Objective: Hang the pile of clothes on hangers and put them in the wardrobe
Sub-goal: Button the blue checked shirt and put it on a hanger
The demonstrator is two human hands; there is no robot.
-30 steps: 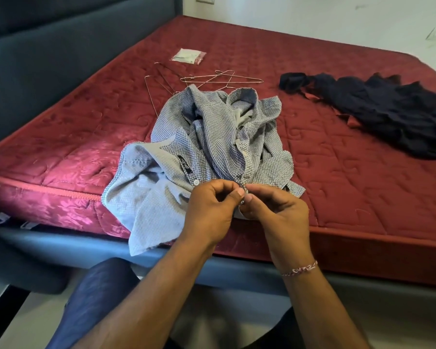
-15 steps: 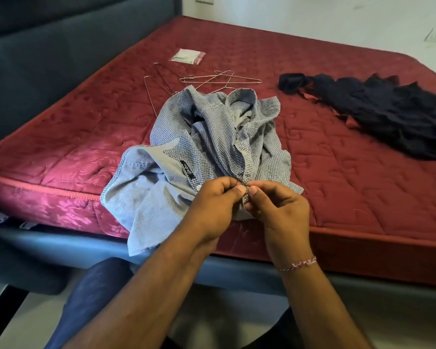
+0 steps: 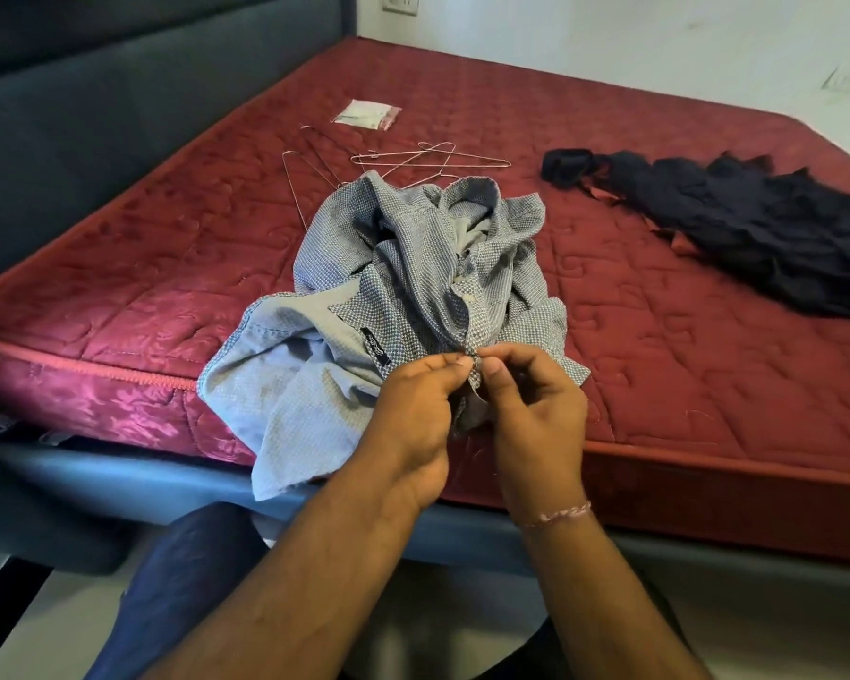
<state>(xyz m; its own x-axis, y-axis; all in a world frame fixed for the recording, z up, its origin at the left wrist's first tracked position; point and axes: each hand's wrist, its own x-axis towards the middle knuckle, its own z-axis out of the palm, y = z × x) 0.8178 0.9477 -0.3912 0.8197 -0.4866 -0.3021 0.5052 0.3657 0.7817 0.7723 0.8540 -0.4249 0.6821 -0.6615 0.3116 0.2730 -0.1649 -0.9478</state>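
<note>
While both hands, left [image 3: 415, 409] and right [image 3: 536, 409], pinch the grey shirt's [image 3: 413, 267] placket, hangers [image 3: 413, 162] lie behind.

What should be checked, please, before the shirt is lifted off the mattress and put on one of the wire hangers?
1. Both hands on the shirt: ok. The left hand and right hand pinch the placket of the grey-blue shirt.
2. Button fastened or undone: cannot tell, the fingertips hide it.
3. Hangers free to pick up: not ok. The wire hangers lie tangled, partly under the collar.
4. Shirt spread flat: not ok, it lies crumpled.
5. Shirt fully on the mattress: not ok, part hangs over the near edge.
6. Dark garment clear of the shirt: ok.
</note>
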